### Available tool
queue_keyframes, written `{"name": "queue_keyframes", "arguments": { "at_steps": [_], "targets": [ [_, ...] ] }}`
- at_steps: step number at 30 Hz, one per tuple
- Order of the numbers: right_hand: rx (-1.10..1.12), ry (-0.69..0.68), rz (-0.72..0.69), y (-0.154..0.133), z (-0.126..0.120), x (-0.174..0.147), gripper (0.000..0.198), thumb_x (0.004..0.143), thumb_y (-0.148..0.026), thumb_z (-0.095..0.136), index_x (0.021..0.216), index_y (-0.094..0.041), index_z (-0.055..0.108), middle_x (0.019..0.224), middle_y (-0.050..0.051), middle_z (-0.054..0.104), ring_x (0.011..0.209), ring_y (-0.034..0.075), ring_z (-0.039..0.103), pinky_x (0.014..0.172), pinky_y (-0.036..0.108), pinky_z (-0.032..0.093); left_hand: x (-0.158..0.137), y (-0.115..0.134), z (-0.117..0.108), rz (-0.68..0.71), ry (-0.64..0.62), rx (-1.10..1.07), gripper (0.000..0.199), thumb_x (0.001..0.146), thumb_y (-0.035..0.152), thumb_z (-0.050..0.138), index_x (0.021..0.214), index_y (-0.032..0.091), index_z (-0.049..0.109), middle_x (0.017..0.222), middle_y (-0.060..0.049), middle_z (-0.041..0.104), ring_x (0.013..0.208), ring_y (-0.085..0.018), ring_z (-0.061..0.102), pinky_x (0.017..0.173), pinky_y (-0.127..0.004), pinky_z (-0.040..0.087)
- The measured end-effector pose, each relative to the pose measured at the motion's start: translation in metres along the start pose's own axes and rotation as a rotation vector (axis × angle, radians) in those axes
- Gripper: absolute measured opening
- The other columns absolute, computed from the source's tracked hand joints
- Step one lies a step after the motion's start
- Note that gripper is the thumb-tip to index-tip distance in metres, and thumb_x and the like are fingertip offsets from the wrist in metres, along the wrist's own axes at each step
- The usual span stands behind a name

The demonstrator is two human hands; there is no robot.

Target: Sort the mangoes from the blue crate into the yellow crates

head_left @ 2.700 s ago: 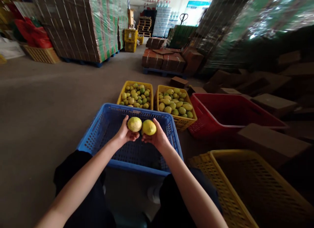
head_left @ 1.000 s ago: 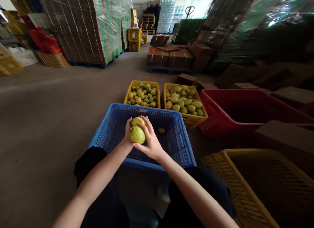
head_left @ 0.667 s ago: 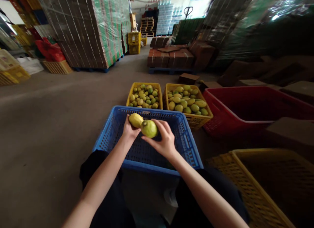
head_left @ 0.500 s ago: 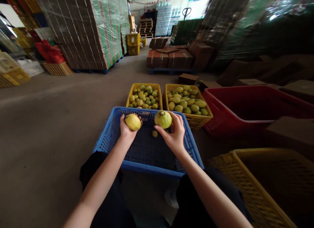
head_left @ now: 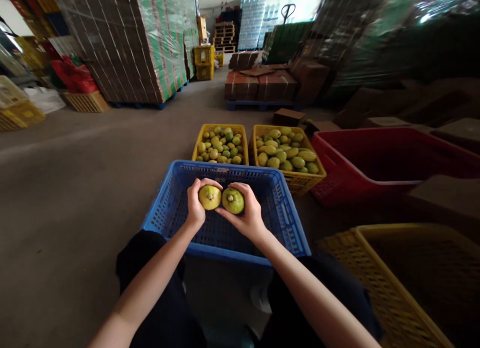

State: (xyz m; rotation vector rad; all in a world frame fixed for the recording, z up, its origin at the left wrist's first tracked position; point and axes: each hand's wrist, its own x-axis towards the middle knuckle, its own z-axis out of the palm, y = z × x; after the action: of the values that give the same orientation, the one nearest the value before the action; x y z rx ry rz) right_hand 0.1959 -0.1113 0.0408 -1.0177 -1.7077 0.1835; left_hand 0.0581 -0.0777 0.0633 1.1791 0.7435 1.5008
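Note:
My left hand (head_left: 195,204) is wrapped round a yellow lemon (head_left: 209,198). In my right hand (head_left: 250,213) is a greener lemon (head_left: 233,201), gripped between thumb and fingers. Both fruits are side by side, almost touching, their stem ends turned up towards me. Beneath them stands a blue plastic crate (head_left: 158,208) with perforated walls, between my knees. My hands and forearms cover part of its floor. Just behind it are two yellow crates: one of small round yellow-green fruit (head_left: 219,147), the other of larger, longer fruit (head_left: 285,150).
A large red crate (head_left: 337,160) stands to the right, and a yellow crate (head_left: 397,283) is close by my right leg. Further off are strapped cartons (head_left: 258,85) on a blue pallet and a tall wrapped stack (head_left: 112,43). A pallet jack handle (head_left: 288,12) shows at the back.
My hands have come together and lower over the blue crate. Both lemons have been turned; the left one now shows its stem end. The small fruit in the crate is now hidden.

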Motion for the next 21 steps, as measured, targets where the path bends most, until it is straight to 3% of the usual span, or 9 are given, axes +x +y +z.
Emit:
{"name": "queue_keyframes", "arguments": {
  "at_steps": [9,13,21],
  "targets": [
    [-0.036,0.050,-0.053,-0.0010,0.0030,-0.0062,0.063,0.072,-0.045,0.073,0.123,-0.027,0.041,0.111,0.010,0.057,0.103,0.027,0.059,0.087,0.047,0.051,-0.0013,0.0049,-0.0004,0.021,-0.046,-0.017,0.056,0.088,0.041,0.030,0.061,0.016,0.072,0.067,-0.008,0.067,0.068,-0.020,0.058,0.068,-0.027,0.041],
    [-0.068,0.027,-0.145,0.0004,-0.0008,-0.0061,0.066,0.073,-0.040,0.074,0.127,-0.028,0.039,0.112,0.011,0.057,0.102,0.028,0.060,0.084,0.046,0.052,-0.0004,0.0060,-0.0023,0.014,-0.078,-0.040,0.055,0.088,0.039,0.031,0.062,0.015,0.073,0.068,-0.009,0.067,0.068,-0.020,0.059,0.069,-0.028,0.042],
    [-0.096,-0.056,-0.175,0.0043,-0.0027,-0.0082,0.067,0.073,-0.041,0.074,0.128,-0.027,0.038,0.111,0.012,0.059,0.100,0.029,0.061,0.083,0.046,0.053,0.0037,0.0072,-0.0033,-0.129,-0.011,-0.150,0.056,0.088,0.035,0.030,0.056,0.016,0.071,0.064,-0.009,0.068,0.066,-0.020,0.060,0.068,-0.028,0.043]
  ]
}}
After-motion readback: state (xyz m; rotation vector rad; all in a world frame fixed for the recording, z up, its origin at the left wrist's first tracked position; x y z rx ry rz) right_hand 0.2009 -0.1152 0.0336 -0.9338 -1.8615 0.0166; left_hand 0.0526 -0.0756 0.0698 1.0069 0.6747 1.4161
